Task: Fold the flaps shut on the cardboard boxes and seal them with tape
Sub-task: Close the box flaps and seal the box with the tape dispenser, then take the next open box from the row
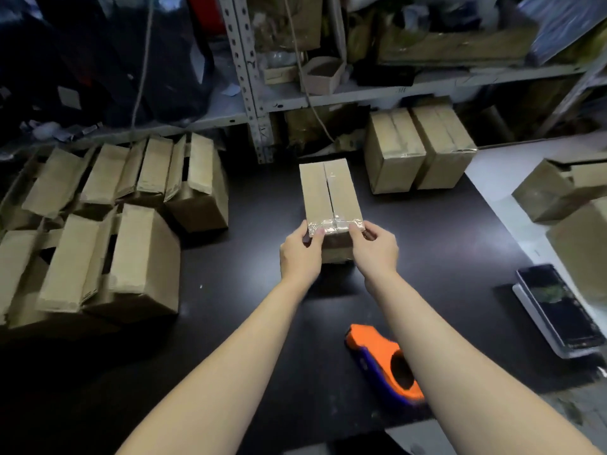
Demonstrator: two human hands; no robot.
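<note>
A small cardboard box (330,192) stands mid-table with its top flaps folded shut and a strip of clear tape (336,225) across its near edge. My left hand (300,252) grips the box's near left corner, thumb on the tape. At the near right corner my right hand (374,249) grips the box the same way. An orange and blue tape dispenser (377,359) lies on the table near me, partly hidden under my right forearm.
Several open-flapped boxes (108,224) crowd the table's left side. Two taped boxes (418,149) stand at the back right, more boxes (565,192) at the far right. A phone on a white scale (558,310) sits right. Metal shelving (253,93) rises behind the black table (246,274).
</note>
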